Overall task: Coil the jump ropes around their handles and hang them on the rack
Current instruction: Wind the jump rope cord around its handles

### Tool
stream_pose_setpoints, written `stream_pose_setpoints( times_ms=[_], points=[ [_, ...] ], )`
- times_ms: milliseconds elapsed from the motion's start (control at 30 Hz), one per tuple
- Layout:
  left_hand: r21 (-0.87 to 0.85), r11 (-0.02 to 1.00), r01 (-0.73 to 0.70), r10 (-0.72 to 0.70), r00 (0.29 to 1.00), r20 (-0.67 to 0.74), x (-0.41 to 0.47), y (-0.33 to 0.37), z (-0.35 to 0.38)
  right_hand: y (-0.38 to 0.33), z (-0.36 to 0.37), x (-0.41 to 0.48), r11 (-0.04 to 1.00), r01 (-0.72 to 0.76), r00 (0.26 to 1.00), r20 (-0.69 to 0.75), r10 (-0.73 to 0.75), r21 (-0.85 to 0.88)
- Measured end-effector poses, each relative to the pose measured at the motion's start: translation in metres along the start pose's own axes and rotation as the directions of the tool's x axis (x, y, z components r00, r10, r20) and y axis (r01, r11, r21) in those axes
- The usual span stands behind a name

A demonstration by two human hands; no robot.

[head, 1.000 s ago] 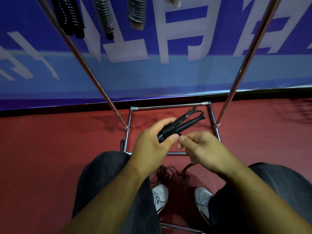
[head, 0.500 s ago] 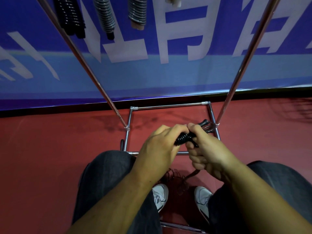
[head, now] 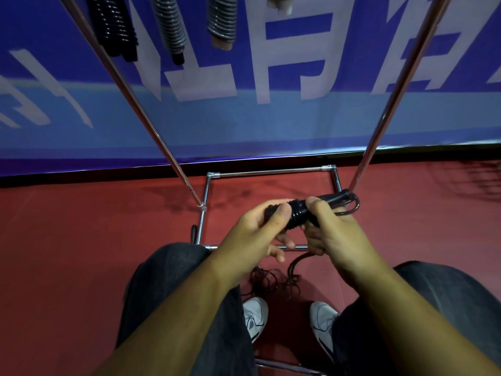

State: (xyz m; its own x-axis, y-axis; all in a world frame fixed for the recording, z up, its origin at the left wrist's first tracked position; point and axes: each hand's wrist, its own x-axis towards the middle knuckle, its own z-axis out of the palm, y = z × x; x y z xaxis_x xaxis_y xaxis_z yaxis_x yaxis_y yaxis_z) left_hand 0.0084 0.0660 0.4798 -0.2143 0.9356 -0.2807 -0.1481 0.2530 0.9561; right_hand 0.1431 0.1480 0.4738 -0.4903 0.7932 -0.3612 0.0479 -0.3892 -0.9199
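A pair of black jump rope handles (head: 299, 214) lies sideways between my hands, with several turns of dark rope wound round the middle. My left hand (head: 254, 234) grips the left end, thumb on top. My right hand (head: 329, 234) grips the handles just right of the coils and pinches the rope. A loop of rope (head: 352, 206) sticks out past the right end. The loose rope (head: 276, 280) hangs down to a tangle on the floor between my shoes. Coiled ropes, a black one (head: 116, 28), a grey one (head: 170, 25) and another grey one (head: 222, 20), hang at the top.
The chrome rack (head: 271, 171) stands in front of me, its two slanted poles (head: 151, 131) rising left and right. Its base frame lies on the red floor. A blue banner (head: 298, 118) runs behind it. My knees and white shoes (head: 254, 316) are below my hands.
The handles have swung from pointing up-right to lying more level. My right hand has come over them and carried the rope round, adding to the coils. My left thumb now lies on top.
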Motion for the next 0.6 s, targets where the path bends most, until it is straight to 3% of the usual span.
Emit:
stream_pose_setpoints(
  times_ms=[133,300,600],
  points=[
    [0.011,0.998,-0.057,0.056,0.997,0.044,-0.0016,0.0017,-0.0035,0.0059,-0.0038,0.0014,0.986,0.117,0.992,0.060,-0.110,-0.123],
    [0.154,0.975,-0.163,0.167,0.986,-0.013,-0.0018,0.0012,-0.0052,0.0033,-0.0055,0.0007,0.957,0.219,0.966,0.177,-0.186,-0.189],
    [0.433,0.879,-0.201,0.289,0.946,-0.147,-0.0025,-0.0046,-0.0088,-0.0007,-0.0036,-0.0020,0.972,0.182,0.961,0.234,-0.144,-0.148]
  ],
)
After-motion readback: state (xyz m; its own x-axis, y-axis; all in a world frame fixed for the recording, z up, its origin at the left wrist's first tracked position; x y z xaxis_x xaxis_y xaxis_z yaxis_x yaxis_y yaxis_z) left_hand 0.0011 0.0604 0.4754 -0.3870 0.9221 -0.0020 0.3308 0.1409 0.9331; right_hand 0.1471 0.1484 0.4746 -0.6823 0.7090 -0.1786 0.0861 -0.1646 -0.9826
